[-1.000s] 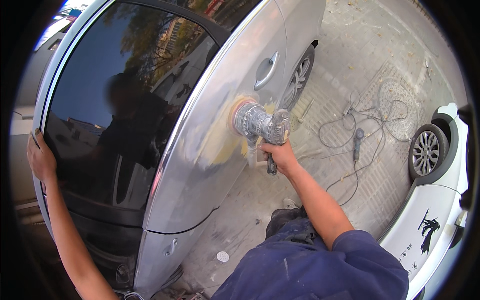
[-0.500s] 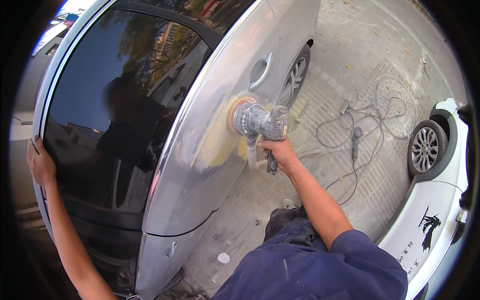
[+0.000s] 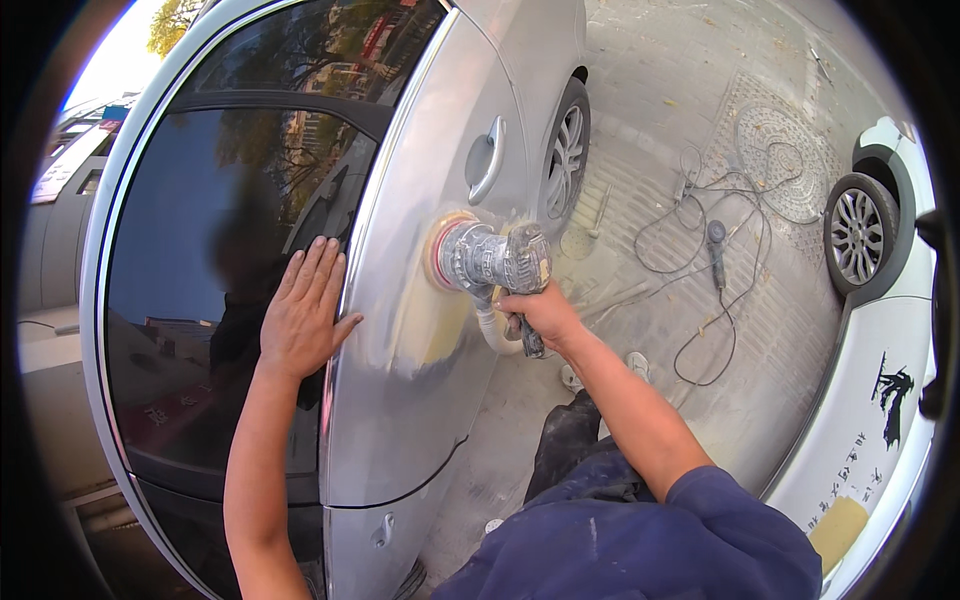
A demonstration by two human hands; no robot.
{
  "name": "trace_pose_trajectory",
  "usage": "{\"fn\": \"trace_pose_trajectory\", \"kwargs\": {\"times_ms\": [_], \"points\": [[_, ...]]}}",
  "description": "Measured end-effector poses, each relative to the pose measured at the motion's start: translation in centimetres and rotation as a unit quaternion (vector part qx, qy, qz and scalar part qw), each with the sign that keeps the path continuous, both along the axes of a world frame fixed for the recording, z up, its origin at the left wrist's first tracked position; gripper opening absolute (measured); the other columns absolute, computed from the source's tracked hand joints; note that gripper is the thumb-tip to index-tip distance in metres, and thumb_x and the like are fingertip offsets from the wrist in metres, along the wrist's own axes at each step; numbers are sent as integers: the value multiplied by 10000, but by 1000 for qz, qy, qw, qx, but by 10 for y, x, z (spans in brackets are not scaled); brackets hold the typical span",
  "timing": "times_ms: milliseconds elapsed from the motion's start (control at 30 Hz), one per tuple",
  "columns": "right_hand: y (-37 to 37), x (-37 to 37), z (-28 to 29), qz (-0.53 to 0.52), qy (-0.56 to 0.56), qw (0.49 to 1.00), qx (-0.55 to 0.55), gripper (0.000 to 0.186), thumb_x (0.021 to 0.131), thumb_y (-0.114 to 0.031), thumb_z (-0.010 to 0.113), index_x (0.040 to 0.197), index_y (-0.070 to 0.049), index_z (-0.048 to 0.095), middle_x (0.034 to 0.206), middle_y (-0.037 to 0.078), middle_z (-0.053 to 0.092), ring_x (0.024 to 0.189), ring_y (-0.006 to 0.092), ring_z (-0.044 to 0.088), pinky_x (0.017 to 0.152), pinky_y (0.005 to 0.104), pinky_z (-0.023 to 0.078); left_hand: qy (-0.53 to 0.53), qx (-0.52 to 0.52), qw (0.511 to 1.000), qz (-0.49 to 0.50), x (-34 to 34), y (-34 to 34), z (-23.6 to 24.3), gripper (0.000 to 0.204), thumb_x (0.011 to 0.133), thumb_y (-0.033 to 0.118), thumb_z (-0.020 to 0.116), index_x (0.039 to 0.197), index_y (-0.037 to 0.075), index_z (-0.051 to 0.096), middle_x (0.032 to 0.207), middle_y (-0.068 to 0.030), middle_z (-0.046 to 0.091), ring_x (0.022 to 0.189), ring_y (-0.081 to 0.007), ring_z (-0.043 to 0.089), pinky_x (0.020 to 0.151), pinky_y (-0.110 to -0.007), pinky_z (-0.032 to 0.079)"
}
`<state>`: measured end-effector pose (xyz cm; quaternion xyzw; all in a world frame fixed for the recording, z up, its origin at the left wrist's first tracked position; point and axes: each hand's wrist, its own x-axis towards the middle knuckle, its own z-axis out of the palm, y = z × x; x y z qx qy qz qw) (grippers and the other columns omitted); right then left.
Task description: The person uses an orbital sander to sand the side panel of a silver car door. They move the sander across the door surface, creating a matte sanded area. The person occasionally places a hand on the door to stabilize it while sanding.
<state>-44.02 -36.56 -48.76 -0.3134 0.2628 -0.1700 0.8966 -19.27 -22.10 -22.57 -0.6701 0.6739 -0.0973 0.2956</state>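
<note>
My right hand point(image 3: 540, 312) grips the dusty grey sander point(image 3: 495, 258) by its dark lower end. The sander's round pad rests against the silver car door point(image 3: 400, 440), at the upper edge of a yellowish filler patch point(image 3: 432, 330). A pale hose point(image 3: 490, 325) hangs under the sander's body. Flat on the dark side window point(image 3: 180, 270), my left hand point(image 3: 303, 310) has its fingers stretched out, with the thumb over the trim strip at the window's lower edge. Beyond the sander is the car's door handle point(image 3: 488, 160).
On the paved floor to the right lie a second corded power tool point(image 3: 717, 250) and its looped dark cable point(image 3: 745, 310). A round manhole cover point(image 3: 785, 165) is farther back. A white car point(image 3: 850, 390) stands along the right side. My shoes point(image 3: 638, 366) are below the sander.
My left hand has left the car's roof edge and now lies on the window near the door trim. The sander has shifted slightly in view, its pad still on the door.
</note>
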Motion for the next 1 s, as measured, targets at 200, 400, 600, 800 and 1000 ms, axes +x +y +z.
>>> {"fn": "trace_pose_trajectory", "kwargs": {"times_ms": [200,400,600,800,1000], "points": [[7,-4,1,-17,87,996,6,109,834,26,773,913,0,703,755,57,685,536,157,619,497,320,488,22,-70,996,42,-5,-43,-67,720,1057,376,581,1603,-57,401,1729,-242,305,1643,-372,217,1354,-498,138],[-11,17,-7,-31,38,999,0,132,817,8,804,911,4,711,792,50,699,587,132,621,512,311,487,13,-83,996,-15,13,-70,-75,655,1038,255,571,1584,-74,422,1722,-259,310,1635,-402,227,1344,-525,162],[13,-5,-5,3,103,995,-1,158,799,34,796,913,-20,701,791,45,691,584,133,616,523,312,483,42,-42,998,9,-4,-48,-80,635,1039,247,572,1578,-64,443,1724,-257,311,1634,-403,232,1338,-529,182],[-20,6,-7,-6,38,997,-64,178,793,-8,813,937,22,713,803,62,700,614,149,634,552,335,513,15,-90,996,-17,3,-64,-80,636,1041,252,578,1581,-57,443,1728,-245,309,1638,-399,225,1337,-531,184],[-2,3,-3,27,135,990,-22,167,802,-28,811,938,25,730,808,65,712,626,145,635,556,336,510,32,-58,998,9,8,-63,-75,669,1034,312,610,1594,-17,450,1733,-230,310,1633,-399,237,1333,-534,193]]}}
